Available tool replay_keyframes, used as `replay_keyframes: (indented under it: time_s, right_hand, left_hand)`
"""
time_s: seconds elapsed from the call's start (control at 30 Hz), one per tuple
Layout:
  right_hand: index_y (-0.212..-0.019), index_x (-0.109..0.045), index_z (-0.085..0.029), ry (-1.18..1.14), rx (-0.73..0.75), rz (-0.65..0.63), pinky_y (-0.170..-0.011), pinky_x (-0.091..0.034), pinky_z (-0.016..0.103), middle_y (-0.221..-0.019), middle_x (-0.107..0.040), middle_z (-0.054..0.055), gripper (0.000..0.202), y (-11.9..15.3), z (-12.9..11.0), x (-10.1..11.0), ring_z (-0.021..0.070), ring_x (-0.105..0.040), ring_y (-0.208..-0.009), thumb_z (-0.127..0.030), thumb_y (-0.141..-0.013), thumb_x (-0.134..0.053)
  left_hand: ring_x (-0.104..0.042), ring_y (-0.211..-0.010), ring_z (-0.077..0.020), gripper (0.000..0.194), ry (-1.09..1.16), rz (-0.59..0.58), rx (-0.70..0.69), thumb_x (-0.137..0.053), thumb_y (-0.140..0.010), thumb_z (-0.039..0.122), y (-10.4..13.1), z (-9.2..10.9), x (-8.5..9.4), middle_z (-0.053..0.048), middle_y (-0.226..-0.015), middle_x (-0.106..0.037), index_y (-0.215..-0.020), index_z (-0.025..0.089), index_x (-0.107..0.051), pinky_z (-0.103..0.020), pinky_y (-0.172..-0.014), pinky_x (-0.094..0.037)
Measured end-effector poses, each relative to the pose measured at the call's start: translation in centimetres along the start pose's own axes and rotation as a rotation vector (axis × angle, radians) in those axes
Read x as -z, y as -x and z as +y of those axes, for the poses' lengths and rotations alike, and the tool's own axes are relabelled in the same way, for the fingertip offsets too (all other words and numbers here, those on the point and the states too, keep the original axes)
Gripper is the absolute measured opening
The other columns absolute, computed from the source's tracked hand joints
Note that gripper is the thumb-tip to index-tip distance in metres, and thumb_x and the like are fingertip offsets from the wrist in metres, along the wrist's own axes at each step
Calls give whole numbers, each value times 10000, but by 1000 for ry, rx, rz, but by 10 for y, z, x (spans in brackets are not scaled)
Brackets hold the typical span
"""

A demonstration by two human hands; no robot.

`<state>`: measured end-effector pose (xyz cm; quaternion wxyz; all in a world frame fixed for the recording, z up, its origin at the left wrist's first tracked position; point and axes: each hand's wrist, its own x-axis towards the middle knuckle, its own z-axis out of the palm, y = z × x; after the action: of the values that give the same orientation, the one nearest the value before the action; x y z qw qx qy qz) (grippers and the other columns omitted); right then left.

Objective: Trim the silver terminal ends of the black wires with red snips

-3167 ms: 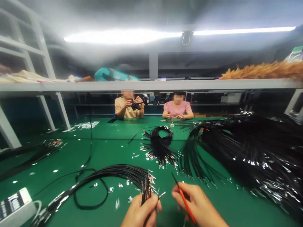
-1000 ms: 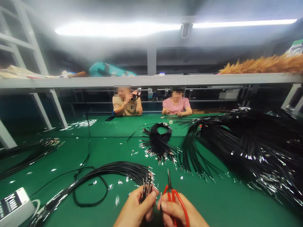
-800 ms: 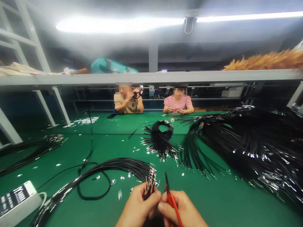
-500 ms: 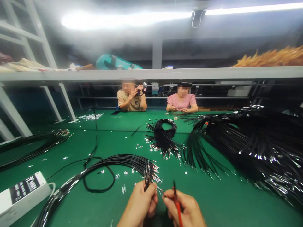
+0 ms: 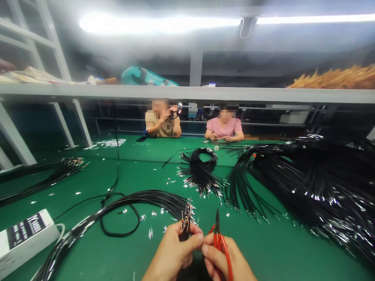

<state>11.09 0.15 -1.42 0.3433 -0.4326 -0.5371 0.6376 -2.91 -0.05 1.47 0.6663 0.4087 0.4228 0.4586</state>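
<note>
My left hand (image 5: 177,248) is closed around a small bunch of black cables (image 5: 185,222), whose stripped ends point upward. My right hand (image 5: 224,255) grips scissors (image 5: 218,234) with red handles and dark blades pointing up and away from me. The thumb and fingertips of both hands meet, and whatever lies between them is too small to make out. Just beyond my left hand, a long bundle of black cables (image 5: 140,198) curves in from the lower left, its ends fanned near my fingers.
A coiled cable bundle (image 5: 202,171) lies mid-table, with a large cable pile (image 5: 307,175) at right and more cables (image 5: 38,181) at left. A white box (image 5: 29,242) stands lower left. Scraps dot the green table (image 5: 152,175). Two people sit opposite, under a shelf (image 5: 187,93).
The scissors have turned in my right hand, so both red handles now show and the blades stand further right. My two hands have come together at the fingertips.
</note>
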Motion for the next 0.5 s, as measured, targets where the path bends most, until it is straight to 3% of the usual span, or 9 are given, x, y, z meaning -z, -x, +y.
replay_keyframes:
  time_s: [0.23, 0.37, 0.5]
  right_hand:
    - [-740, -518, -141, 149, 96, 195, -293, -265, 141, -403, -446, -71, 485, 0, 7, -9, 30, -351, -288, -619, -656, -513]
    - [-767, -523, -141, 101, 65, 200, -287, -248, 136, -411, -466, -67, 485, 1, 4, -9, 27, -355, -283, -613, -654, -524]
    - [-713, -509, -147, 63, 35, 178, -268, -237, 137, -394, -467, -69, 483, -2, 4, -5, 26, -347, -257, -623, -637, -534]
  left_hand:
    - [-165, -252, -14, 177, 39, 36, 10, -506, -724, 258, -2, -6, -2, 131, -297, -296, -586, 193, -415, -171, -295, -121]
    - [-161, -281, -8, 211, 59, 129, -34, -476, -753, 258, -1, -1, 0, 129, -302, -292, -568, 182, -407, -163, -321, -126]
    - [-193, -273, -11, 197, 61, 90, -59, -571, -718, 326, -2, -2, 2, 137, -341, -326, -689, 177, -447, -167, -307, -156]
